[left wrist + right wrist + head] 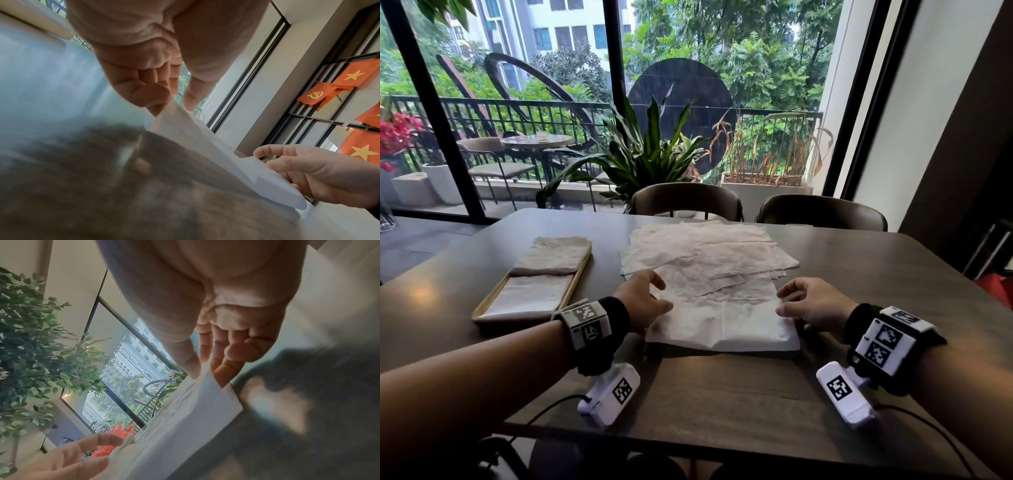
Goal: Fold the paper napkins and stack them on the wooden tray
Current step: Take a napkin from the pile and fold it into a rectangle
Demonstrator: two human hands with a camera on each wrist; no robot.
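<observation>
- At frame centre, top napkin lies on the loose pile on the table.
- Left hand and right hand pinch its side edges.
- Wooden tray, left, holds folded napkins.

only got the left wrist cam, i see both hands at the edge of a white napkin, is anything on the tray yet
Observer: Yes. The wooden tray holds a folded stack at its far end and a flatter folded napkin at its near end.
Operator: where's the tray from the hands
Observer: On the table, left of the left hand and apart from it.
Operator: more left to fold?
Observer: Yes. A loose pile of unfolded napkins lies spread beyond the near napkin, whose side edges the left hand and the right hand pinch.
</observation>
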